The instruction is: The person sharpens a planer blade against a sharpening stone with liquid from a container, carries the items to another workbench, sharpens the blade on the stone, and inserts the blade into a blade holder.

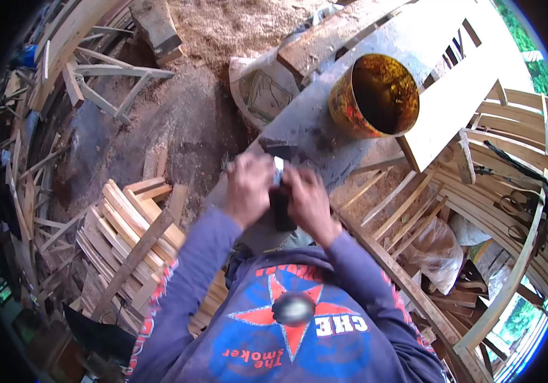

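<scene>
White, a small piece point(279, 165) showed between left grip point(249, 189) and right grip point(309, 199), both curled inward, their hold too blurred to tell.

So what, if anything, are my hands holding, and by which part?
The left hand and right hand seem to hold a small, shiny, whitish piece between them; blur hides exactly where each grips it.
</scene>
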A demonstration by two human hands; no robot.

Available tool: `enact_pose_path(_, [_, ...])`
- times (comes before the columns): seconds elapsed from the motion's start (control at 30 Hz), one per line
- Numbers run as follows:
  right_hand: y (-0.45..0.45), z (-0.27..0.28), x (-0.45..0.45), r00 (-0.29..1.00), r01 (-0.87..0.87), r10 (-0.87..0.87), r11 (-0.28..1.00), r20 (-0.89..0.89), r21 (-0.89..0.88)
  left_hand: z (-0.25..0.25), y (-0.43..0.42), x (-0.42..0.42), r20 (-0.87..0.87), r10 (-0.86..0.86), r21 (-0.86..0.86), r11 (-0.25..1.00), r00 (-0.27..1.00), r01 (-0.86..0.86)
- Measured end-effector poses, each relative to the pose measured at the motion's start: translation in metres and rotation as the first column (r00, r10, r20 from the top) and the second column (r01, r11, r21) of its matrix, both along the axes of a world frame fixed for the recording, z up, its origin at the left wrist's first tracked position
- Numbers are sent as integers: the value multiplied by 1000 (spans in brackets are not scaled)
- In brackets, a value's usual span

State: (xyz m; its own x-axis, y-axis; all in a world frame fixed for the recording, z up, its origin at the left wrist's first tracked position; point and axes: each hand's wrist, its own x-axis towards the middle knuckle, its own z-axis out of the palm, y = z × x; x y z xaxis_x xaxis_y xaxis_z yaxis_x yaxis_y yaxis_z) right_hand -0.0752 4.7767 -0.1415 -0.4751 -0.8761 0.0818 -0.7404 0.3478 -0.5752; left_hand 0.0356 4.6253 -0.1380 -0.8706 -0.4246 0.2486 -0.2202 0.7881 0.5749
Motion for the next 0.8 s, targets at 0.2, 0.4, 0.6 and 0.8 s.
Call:
enact_pose_path(0.2, [-6,3,-9,999,-41,41,999,12,-28,-12,2,-5,-62,50,92,995,997,-44])
enact_pose_path(0.4, [42,1,24,997,-75,76,997,22,-21,-4,50,32,19,64,284,957,998,-66])
enact_pose_path(0.6, [-12,8,-11,999,-43,43,999,33,0,0,-7,-9,-18,27,137,990,999,-24])
enact_pose_path(0.8, [-5,5,-6,996,-90,90,996,13,-2,-17,15,3,-108,131,97,988,986,-120])
